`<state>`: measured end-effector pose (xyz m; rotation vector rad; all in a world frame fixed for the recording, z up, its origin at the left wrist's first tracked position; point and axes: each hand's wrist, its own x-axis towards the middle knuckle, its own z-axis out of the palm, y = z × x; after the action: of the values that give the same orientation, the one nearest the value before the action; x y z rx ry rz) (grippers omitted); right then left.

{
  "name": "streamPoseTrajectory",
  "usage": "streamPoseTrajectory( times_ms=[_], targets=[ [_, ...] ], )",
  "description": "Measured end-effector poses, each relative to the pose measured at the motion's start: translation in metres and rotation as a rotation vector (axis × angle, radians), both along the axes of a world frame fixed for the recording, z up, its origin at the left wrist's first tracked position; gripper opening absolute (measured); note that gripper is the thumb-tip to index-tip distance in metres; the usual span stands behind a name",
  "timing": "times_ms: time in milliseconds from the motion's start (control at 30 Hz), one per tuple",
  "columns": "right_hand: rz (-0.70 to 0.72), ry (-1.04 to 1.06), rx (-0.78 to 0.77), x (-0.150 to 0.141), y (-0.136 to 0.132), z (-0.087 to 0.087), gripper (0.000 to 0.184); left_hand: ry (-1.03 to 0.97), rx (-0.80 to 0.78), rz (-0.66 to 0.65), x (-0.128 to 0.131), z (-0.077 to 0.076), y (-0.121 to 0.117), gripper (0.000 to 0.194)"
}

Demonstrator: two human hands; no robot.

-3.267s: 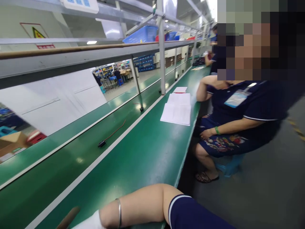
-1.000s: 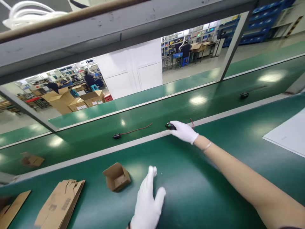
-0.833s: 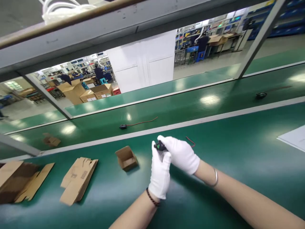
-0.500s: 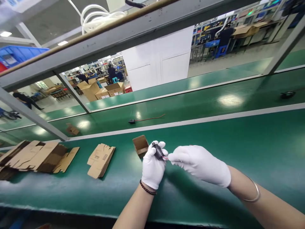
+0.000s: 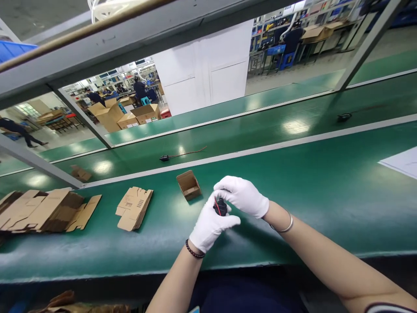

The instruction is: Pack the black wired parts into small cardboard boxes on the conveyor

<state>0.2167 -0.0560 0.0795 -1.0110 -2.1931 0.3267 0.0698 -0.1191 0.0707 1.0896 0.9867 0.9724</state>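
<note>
Both my hands wear white gloves and meet over the green bench (image 5: 309, 195). My left hand (image 5: 210, 226) is closed round a small black part with a red wire (image 5: 220, 206). My right hand (image 5: 243, 195) curls over the top of the same part, fingers pinched on it. A small open cardboard box (image 5: 188, 184) stands just left of my hands. Farther left lies a stack of flat folded cartons (image 5: 133, 208).
A bigger pile of flattened cartons (image 5: 45, 211) lies at the far left. On the conveyor belt beyond are a black part with a red wire (image 5: 180, 155), another black part (image 5: 343, 116) and a small carton (image 5: 81, 174). White paper (image 5: 402, 161) lies at the right edge.
My right hand picked the black part off the belt and brought it to my left hand. The hands drew apart along the wire, and now they are together on the part again.
</note>
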Motion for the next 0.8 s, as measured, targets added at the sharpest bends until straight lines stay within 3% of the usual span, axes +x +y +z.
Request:
streamPoseTrajectory(
  times_ms=[100,200,300,367,433,567,700,800],
  targets=[
    [-0.035,-0.043,-0.029,0.001,-0.003,-0.010,0.030,0.086,0.132,0.215,0.003,-0.006,0.002,0.045],
    [-0.043,-0.180,-0.054,-0.002,-0.013,-0.017,0.032,-0.107,0.197,0.458,-0.001,-0.011,0.009,0.034],
    [0.125,-0.416,-0.083,-0.007,-0.030,-0.016,0.028,-0.398,0.127,0.542,-0.006,-0.014,0.013,0.034],
    [0.284,-0.505,-0.094,-0.009,-0.039,-0.010,0.028,-0.355,0.131,0.545,-0.008,-0.016,0.013,0.036],
    [0.327,-0.463,-0.072,-0.008,-0.044,-0.002,0.033,-0.165,0.184,0.484,-0.010,-0.019,0.010,0.040],
    [0.120,-0.164,-0.060,-0.003,-0.037,0.009,0.035,0.041,0.197,0.102,-0.014,-0.019,0.005,0.058],
    [-0.019,0.151,-0.294,-0.005,-0.031,0.005,0.021,0.151,0.190,-0.087,-0.019,-0.013,0.006,0.083],
    [-0.038,0.312,-0.428,-0.007,-0.030,-0.004,0.017,0.349,0.225,-0.205,-0.023,-0.012,0.006,0.088]
  ],
)
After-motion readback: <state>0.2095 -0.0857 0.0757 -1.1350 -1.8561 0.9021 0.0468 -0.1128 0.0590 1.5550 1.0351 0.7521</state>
